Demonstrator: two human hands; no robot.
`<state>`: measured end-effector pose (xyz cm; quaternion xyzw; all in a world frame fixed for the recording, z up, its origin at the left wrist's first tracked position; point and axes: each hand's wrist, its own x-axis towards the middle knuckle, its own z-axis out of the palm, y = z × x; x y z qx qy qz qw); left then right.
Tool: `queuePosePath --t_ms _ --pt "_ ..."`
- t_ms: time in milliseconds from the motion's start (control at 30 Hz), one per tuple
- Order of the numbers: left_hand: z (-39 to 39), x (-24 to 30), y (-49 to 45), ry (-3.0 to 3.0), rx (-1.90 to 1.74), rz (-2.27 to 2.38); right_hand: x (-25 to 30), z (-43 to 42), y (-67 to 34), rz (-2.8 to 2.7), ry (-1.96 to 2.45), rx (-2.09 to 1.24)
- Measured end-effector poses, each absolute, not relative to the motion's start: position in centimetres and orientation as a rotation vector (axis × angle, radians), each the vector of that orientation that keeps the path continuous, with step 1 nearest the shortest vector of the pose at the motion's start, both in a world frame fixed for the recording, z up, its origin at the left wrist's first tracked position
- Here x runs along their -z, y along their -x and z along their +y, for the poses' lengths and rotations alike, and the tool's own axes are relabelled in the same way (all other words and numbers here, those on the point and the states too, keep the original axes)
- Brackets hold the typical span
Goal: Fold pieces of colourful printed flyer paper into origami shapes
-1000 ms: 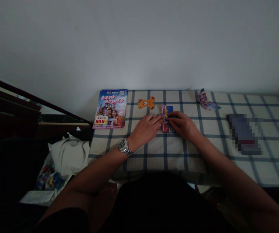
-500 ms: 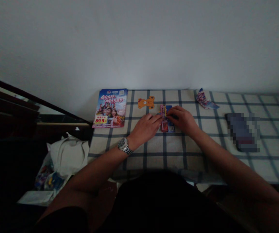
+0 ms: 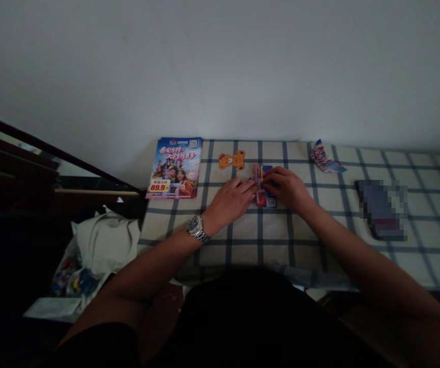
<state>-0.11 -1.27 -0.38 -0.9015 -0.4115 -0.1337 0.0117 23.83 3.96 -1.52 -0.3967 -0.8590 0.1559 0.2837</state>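
Our left hand (image 3: pixel 230 200) and right hand (image 3: pixel 286 188) meet on the folded leaflet (image 3: pixel 263 193); pinching or pressing, we cannot tell. Folding looks partway; an unfolded flyer (image 3: pixel 174 167) lies at ten o'clock.

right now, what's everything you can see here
folded paper: one, pink, blue and red, on the table between both hands
leaflet: one, blue and pink, table's far left corner
bear cut-out: one, orange, beyond the left hand
torn printed scrap: one, red, white and blue, far edge by the wall
blurred dark object: one, table's right side
table: one, white cloth with blue checks
pale cloth heap: one, off-white, below the table's left edge
wristwatch: one, silver, left wrist
left hand: fingertips on the folded paper
right hand: fingertips on the folded paper
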Motion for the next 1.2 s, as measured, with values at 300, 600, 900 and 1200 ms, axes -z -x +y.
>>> queuePosePath --t_ms 300,600,900,1200 --pt "-1.4 0.0 0.1 2.832 0.422 -1.285 1.6 2.4 -24.3 -2.313 1.076 -0.421" --pt "-1.3 0.4 0.1 2.815 0.421 -1.284 0.9 0.5 -24.8 -2.364 1.025 -0.477" --pt "-1.4 0.4 0.3 2.82 0.411 -1.272 1.1 0.2 -25.4 -2.423 0.98 -0.452" --pt "-1.5 0.2 0.3 2.821 0.394 -1.261 1.1 0.2 -25.4 -2.424 0.97 -0.459"
